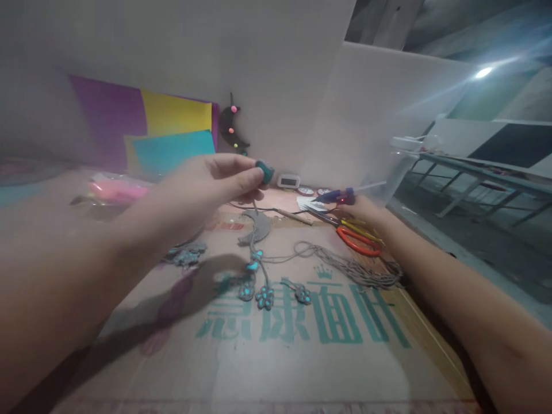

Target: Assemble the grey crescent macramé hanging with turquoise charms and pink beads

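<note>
My left hand (228, 178) is raised above the table, thumb and fingers pinched on a small dark teal piece (264, 172). Below it is a grey crescent moon (257, 227) with grey cords; one short cord rises towards the hand, and I cannot tell whether they touch. Grey flowers with bright blue petals (264, 298) lie at the cord ends. At the right, my right hand (360, 211) is closed round a blue glue gun (338, 196), its red light on and a glue stick jutting out behind. Part of its handle is hidden by the fingers.
Orange-handled scissors (360, 241) and a bundle of grey cord (366, 270) lie by my right forearm. Behind are a small white digital timer (288, 181), coloured sheets (172, 138) and a dark crescent decoration (229, 127). More blue-grey flowers (187, 253) sit at left.
</note>
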Demonstrator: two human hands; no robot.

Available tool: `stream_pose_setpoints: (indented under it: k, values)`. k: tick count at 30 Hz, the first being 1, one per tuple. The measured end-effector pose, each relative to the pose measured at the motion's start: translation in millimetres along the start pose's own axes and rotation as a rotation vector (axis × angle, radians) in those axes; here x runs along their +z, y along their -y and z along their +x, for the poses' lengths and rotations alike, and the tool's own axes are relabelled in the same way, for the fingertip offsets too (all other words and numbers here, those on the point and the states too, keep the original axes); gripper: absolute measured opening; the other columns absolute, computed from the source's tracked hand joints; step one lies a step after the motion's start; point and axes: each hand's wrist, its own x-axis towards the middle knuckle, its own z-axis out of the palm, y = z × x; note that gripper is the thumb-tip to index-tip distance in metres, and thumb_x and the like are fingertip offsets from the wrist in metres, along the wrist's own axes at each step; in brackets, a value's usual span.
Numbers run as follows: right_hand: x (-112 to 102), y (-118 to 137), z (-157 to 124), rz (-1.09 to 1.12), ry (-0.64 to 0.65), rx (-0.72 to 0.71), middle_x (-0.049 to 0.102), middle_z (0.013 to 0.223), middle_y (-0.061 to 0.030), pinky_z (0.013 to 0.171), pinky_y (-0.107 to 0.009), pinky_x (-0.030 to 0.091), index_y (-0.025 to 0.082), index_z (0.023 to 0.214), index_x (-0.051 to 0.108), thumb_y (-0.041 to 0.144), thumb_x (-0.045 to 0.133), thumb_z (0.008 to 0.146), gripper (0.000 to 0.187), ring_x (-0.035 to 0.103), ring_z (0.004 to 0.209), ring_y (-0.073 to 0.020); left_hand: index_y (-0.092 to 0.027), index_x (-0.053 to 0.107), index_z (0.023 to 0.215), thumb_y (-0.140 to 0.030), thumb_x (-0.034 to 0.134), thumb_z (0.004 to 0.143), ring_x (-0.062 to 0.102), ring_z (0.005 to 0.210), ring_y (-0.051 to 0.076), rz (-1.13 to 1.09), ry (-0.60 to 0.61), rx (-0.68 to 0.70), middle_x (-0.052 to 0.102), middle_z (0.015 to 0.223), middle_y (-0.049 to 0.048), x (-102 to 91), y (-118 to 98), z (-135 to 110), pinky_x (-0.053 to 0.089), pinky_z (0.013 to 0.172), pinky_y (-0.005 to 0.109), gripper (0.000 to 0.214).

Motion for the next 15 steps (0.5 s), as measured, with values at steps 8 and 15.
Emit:
stream_pose_setpoints:
  k: [8,15]
  values:
    - [-28,23,-15,0.109,-0.029,0.028,0.073,0.081,-0.0127,0.059,-0.029,0.049,0.013,0.094,0.072,0.038,0.064,0.083,0.029,0.065,0.070,-0.0202,-0.018,0.075,0.083,-0.047,0.077,0.074,0.067,0.079,0.019,0.008,0.045,-0.023,0.069,0.073,0.0025,1.4,8,1,0.051,0.078,0.032,0.032]
    - [-30,51,-69,0.503,0.012,-0.058,0.075,0.088,-0.0098,0.067,-0.031,0.054,0.019,0.099,0.073,0.039,0.066,0.081,0.027,0.070,0.076,-0.0215,-0.019,0.076,0.090,-0.047,0.072,0.077,0.066,0.079,0.018,0.130,0.142,-0.049,0.073,0.083,0.0020,10.0,13,1,0.049,0.072,0.028,0.032]
